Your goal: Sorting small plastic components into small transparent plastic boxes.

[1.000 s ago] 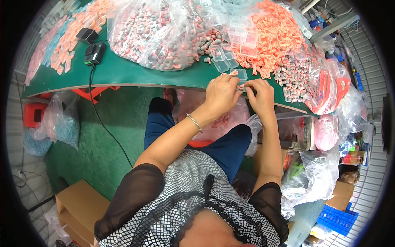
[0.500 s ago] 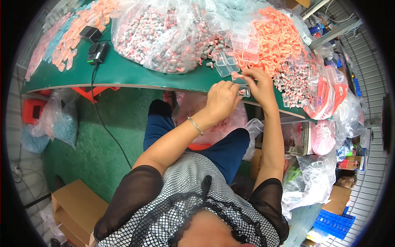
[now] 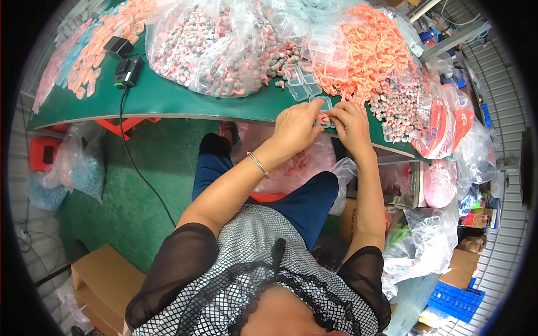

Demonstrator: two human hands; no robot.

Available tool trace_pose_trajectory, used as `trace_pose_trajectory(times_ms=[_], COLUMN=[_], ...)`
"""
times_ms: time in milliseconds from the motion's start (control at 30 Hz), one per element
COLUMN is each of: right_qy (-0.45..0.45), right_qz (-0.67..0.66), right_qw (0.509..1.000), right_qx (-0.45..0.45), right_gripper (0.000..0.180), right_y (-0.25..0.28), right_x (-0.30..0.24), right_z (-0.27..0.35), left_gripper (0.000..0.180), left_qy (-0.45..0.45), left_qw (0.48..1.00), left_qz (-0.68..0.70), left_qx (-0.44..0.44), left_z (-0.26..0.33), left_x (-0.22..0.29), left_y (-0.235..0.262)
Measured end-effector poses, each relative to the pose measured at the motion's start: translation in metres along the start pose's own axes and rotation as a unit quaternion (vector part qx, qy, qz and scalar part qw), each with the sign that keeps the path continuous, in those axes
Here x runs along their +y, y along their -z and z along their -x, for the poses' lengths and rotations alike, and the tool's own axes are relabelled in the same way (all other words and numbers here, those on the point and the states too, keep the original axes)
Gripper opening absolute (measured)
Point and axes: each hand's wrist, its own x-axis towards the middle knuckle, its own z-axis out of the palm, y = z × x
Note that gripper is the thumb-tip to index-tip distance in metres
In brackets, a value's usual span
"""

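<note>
Near the table's front edge, my left hand [image 3: 297, 126] is closed around a small clear plastic case [image 3: 327, 102], its lid raised. Pink-orange and grey pieces [image 3: 323, 118] show inside it, partly covered by fingers. My right hand [image 3: 352, 126] pinches at the case's right side, its fingertips on what looks like orange cord; the exact grip is hidden. Just beyond lie other open clear cases [image 3: 303, 82] and a stack of clear cases [image 3: 329, 55]. A heap of orange cords [image 3: 374, 47] sits behind my right hand.
A big clear bag of pink-and-grey earplugs [image 3: 210, 50] fills the table's middle. Loose earplugs [image 3: 397, 109] lie at right, beside a red-and-white bag [image 3: 448, 126]. Filled cases [image 3: 92, 50] and a black adapter [image 3: 128, 71] are at left. A cardboard box [image 3: 106, 280] stands on the floor.
My right hand has come down from above the case, bringing the pink-orange cord into it. My left hand has shifted slightly left, still holding the case.
</note>
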Motion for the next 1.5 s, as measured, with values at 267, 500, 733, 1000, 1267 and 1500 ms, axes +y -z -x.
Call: trace_pose_trajectory(times_ms=[267,500,733,1000,1267,1500], right_qy=[-0.026,-0.11,-0.132,-0.044,-0.001,-0.015], right_qz=[-0.003,-0.055,-0.089,-0.112,-0.074,-0.085], right_qw=[1.0,0.991,0.987,0.992,0.996,0.993], right_qx=[0.01,-0.052,-0.007,0.039,0.042,0.079], right_gripper=[0.021,0.024,0.025,0.021,0.032,0.027], right_y=[-0.002,-0.012,-0.003,0.002,-0.008,-0.022], right_x=[0.008,0.02,0.007,-0.005,-0.007,-0.012], right_z=[-0.008,-0.019,-0.016,0.008,0.02,0.02], left_gripper=[0.031,0.025,0.051,0.047,0.023,0.02], left_qy=[-0.038,-0.061,-0.029,-0.05,-0.13,-0.169], left_qw=[0.998,0.998,0.999,0.999,0.991,0.984], left_qz=[-0.041,-0.009,0.044,0.006,-0.022,-0.057], left_qx=[0.0,0.012,0.013,-0.008,0.004,-0.018], left_z=[0.004,0.004,0.004,0.004,-0.001,-0.006], left_x=[-0.008,-0.013,-0.013,-0.015,-0.022,-0.034], left_y=[-0.001,0.0,0.002,0.005,0.003,0.006])
